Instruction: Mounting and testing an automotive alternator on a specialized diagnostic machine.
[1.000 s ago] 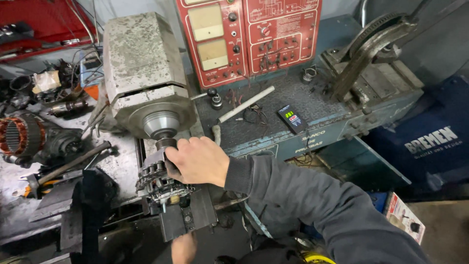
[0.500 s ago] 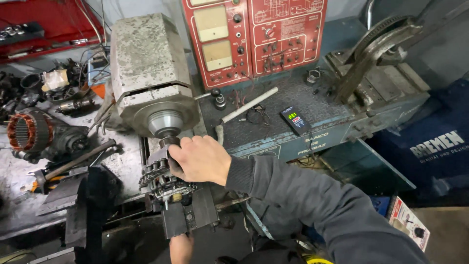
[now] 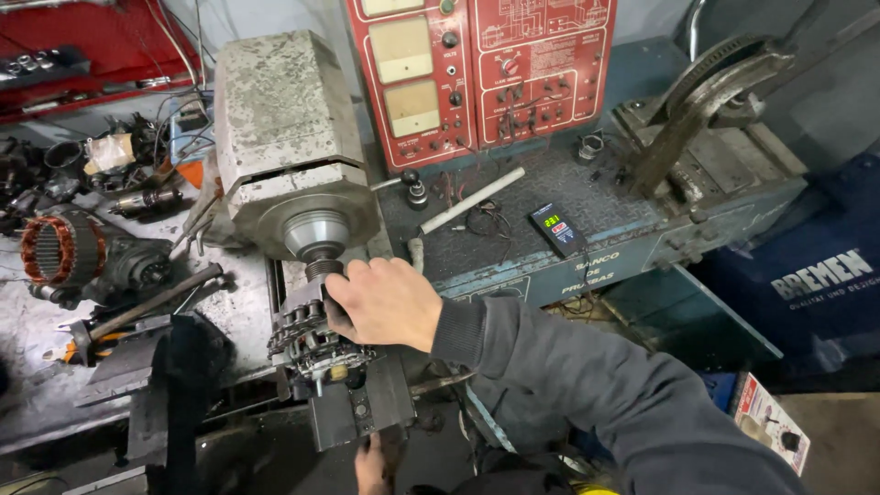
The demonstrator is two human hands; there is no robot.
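My right hand (image 3: 385,301) rests on top of a grimy alternator (image 3: 307,337) clamped on the test bench, gripping its upper side just below the drive coupling (image 3: 316,240) of the grey motor housing (image 3: 284,119). My left hand (image 3: 371,466) shows only partly at the bottom edge, touching the underside of the black mounting block (image 3: 357,411) that carries the alternator. Whether it grips anything is hidden.
A red instrument panel (image 3: 477,73) stands at the back. A small black meter (image 3: 557,227) and a white rod (image 3: 472,200) lie on the blue bench top (image 3: 568,183). A copper-wound stator (image 3: 62,249) and loose parts crowd the left. A long lever (image 3: 151,301) lies nearby.
The view has shifted slightly, moving the bench rightward and down in frame. My right hand stays on the alternator in nearly the same place.
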